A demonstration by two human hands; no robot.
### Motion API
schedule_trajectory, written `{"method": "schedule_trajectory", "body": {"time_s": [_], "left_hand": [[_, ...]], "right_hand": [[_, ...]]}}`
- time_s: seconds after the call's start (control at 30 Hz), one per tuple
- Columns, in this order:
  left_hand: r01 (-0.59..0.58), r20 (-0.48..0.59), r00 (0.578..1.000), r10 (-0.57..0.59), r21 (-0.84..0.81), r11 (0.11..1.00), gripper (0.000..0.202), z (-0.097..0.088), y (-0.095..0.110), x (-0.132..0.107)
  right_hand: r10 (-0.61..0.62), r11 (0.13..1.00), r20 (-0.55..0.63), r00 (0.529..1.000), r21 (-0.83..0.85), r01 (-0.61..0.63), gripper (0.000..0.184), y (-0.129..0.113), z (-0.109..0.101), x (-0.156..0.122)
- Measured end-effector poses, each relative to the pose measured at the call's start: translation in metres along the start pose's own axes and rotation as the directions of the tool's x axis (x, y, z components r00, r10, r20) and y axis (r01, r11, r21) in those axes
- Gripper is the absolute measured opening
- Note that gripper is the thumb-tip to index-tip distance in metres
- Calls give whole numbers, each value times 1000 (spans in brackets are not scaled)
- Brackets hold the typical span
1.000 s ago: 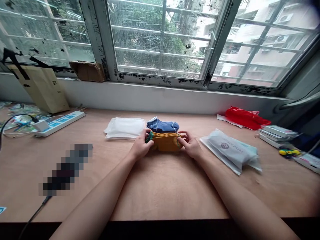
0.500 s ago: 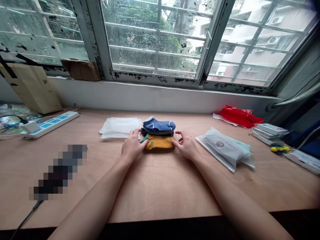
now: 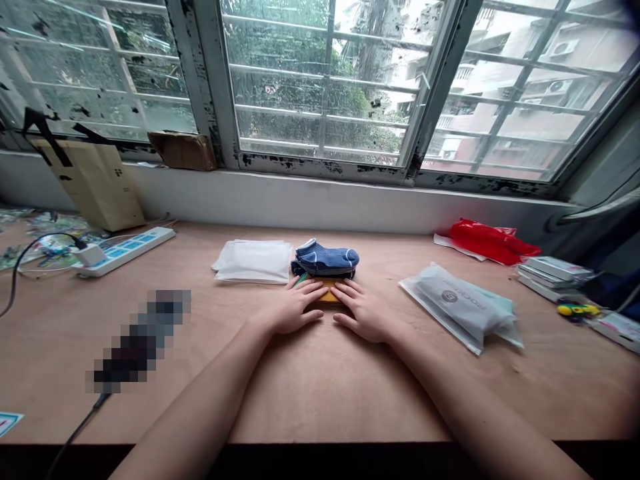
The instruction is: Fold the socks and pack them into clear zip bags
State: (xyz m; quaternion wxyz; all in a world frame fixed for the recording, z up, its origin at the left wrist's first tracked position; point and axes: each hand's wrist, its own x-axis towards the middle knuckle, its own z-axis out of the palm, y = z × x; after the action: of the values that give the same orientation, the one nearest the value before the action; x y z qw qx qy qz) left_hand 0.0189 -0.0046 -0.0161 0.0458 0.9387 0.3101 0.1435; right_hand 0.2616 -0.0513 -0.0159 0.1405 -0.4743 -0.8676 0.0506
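Yellow socks [image 3: 327,294] lie flat on the wooden table, largely covered by my two hands. My left hand [image 3: 296,305] rests on their left part, fingers stretched out, near a bit of green trim. From the other side my right hand [image 3: 364,308] lies over their right part, its fingers also spread. The fingertips of both hands come close together at the middle. Just behind them sits a small pile of blue socks [image 3: 327,259] with white lines, darker ones underneath.
White translucent bags [image 3: 253,261] lie left of the socks. A frosted zip bag [image 3: 463,303] is at right, with a red plastic bag [image 3: 493,241] and stacked boxes [image 3: 553,273] beyond. Leftward are a power strip [image 3: 127,251], a pixelated dark object [image 3: 143,340] and a paper bag [image 3: 97,183].
Both hands have moved inward from the ends of the yellow socks and now lie flat over them. The camera view has shifted slightly to the left.
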Motion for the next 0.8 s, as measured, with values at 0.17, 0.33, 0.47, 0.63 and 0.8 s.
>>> {"method": "schedule_trajectory", "body": {"time_s": [0.17, 0.33, 0.47, 0.63, 0.8], "left_hand": [[-9, -216, 976, -30, -177, 984, 30, -9, -3, 1], [44, -370, 919, -135, -244, 969, 22, -11, -3, 6], [57, -391, 907, -155, -252, 966, 23, -8, -2, 7], [56, -394, 907, -151, -243, 968, 21, -8, -1, 6], [46, -406, 903, -142, -236, 971, 19, -10, -1, 5]], "right_hand": [[47, 999, -204, 978, 12, -46, 58, 2, -6, -5], [266, 915, -393, 880, -184, -358, 32, 33, -31, -43], [374, 726, -468, 801, -390, -567, 25, 62, -46, -89], [341, 641, -430, 836, -545, -541, 16, 74, -45, -116], [291, 637, -375, 880, -611, -471, 23, 74, -55, -110]]}}
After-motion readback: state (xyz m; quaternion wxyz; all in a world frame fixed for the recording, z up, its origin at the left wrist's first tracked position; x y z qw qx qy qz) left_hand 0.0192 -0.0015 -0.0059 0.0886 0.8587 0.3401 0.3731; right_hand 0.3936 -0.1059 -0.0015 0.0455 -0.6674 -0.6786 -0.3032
